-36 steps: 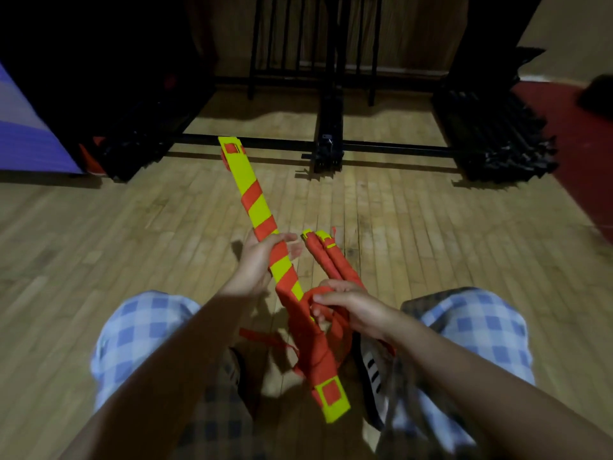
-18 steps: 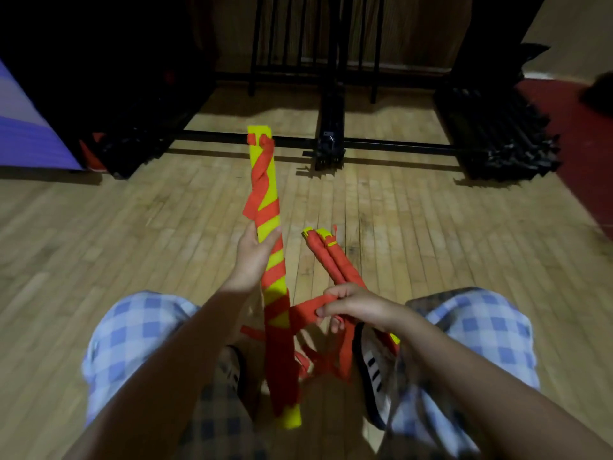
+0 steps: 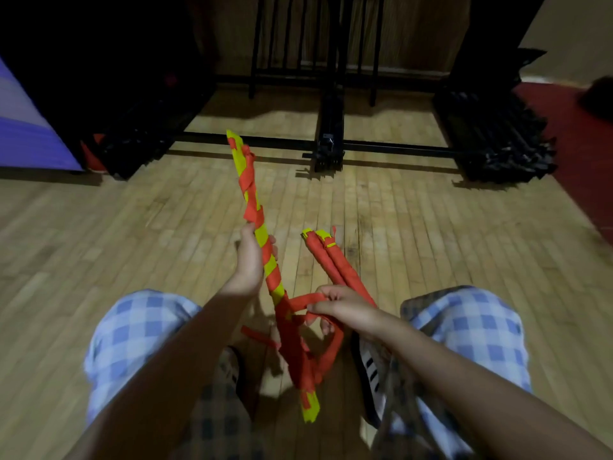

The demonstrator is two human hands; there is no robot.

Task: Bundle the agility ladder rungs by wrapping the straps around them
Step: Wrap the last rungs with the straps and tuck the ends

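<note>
Change: since half a second ago the yellow rung bundle (image 3: 265, 254) has tipped so its top leans toward 11 o'clock, and the right hand has drawn the strap slightly higher and tauter.
Left hand: the left hand (image 3: 250, 263), just left of centre, has its fingers clamped round the bundle's middle, thumb on the near side, wrist cocked up from a forearm that enters from 7 o'clock.
Bundle: it runs from 11 o'clock above the hand down to 5 o'clock between the knees, its lower end hanging above the wooden floor (image 3: 132, 234), with orange webbing spiralled along it.
Strap: the orange strap (image 3: 300, 300) leaves the bundle below the left hand and crosses toward 3 o'clock into the right hand; a slack loop hangs beneath.
Right hand: the right hand (image 3: 341, 308) pinches the strap between thumb and curled fingers, palm down, forearm coming in from 5 o'clock.
Second bundle: a fully wrapped orange roll (image 3: 335, 263) lies behind the right hand, pointing to 11 o'clock.
Doing it well: I judge the wrap is partway along; keep the strap taut, hold the bundle steady, lay each turn flat beside the last, and take up the hanging loop before it snags.
</note>
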